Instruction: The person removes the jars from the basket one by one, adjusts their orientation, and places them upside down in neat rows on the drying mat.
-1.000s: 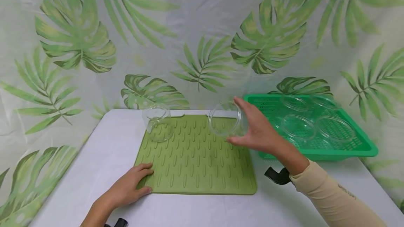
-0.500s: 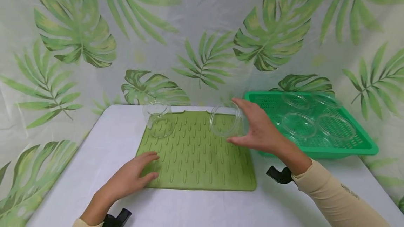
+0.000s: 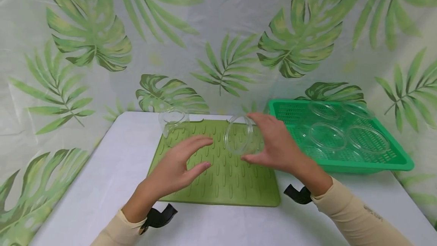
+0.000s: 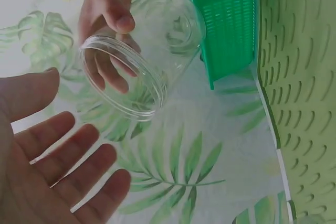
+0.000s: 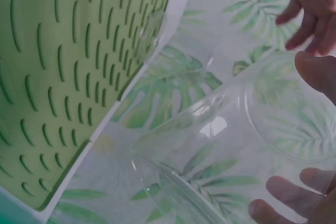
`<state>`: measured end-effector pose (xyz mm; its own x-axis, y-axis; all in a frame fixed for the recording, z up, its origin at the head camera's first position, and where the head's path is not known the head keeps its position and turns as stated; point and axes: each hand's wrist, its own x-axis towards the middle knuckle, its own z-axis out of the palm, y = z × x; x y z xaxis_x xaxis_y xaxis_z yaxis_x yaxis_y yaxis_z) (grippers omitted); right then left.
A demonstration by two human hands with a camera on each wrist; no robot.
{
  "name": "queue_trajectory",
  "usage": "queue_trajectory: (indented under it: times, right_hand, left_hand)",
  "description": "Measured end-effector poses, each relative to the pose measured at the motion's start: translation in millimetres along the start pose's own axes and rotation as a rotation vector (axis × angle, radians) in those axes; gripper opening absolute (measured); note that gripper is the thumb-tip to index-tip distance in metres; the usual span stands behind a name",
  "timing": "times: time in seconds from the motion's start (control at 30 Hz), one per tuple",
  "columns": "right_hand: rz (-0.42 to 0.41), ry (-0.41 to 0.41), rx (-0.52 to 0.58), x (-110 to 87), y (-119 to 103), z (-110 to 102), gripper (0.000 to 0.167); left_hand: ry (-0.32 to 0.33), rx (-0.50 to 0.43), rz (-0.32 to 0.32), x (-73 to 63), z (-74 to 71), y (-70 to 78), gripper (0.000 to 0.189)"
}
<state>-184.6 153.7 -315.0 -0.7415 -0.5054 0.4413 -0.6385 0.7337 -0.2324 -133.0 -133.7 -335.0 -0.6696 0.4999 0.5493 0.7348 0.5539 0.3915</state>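
My right hand [image 3: 278,143] grips a clear, wide-mouthed jar [image 3: 239,136] above the back right part of a green ridged mat [image 3: 222,185]. The jar lies tilted on its side, its mouth rim facing left; in the left wrist view nothing shows inside the jar [image 4: 173,30]. My left hand [image 3: 174,166] hovers over the mat's left half, thumb and fingers spread, a short gap from the jar's rim. A second clear jar [image 3: 174,119] stands at the mat's back left corner, its lower part overlapped by my left hand in the head view.
At the right, a green perforated basket [image 3: 372,169] holds several similar clear jars [image 3: 327,136]. Mat and basket are on a white-covered table [image 3: 218,225]. A leaf-patterned cloth [image 3: 225,10] hangs behind the table's back edge.
My left hand has lifted off the mat's left edge and moved right and up toward the held jar. The right hand keeps its hold, with the jar turned slightly.
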Motion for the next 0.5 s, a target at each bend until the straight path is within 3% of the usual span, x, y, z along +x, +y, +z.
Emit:
queue_trajectory:
  times: [0.27, 0.5]
  right_hand:
    - [-0.099, 0.098, -0.045, -4.6, -2, 8, 0.103]
    - [-0.139, 0.135, -0.097, -7.8, -7, 16, 0.106]
  left_hand:
    - [0.074, -0.07, 0.206, 31.5, 15.8, -15.5, 0.052]
    - [0.048, -0.09, 0.168, 46.5, 29.5, -23.0, 0.066]
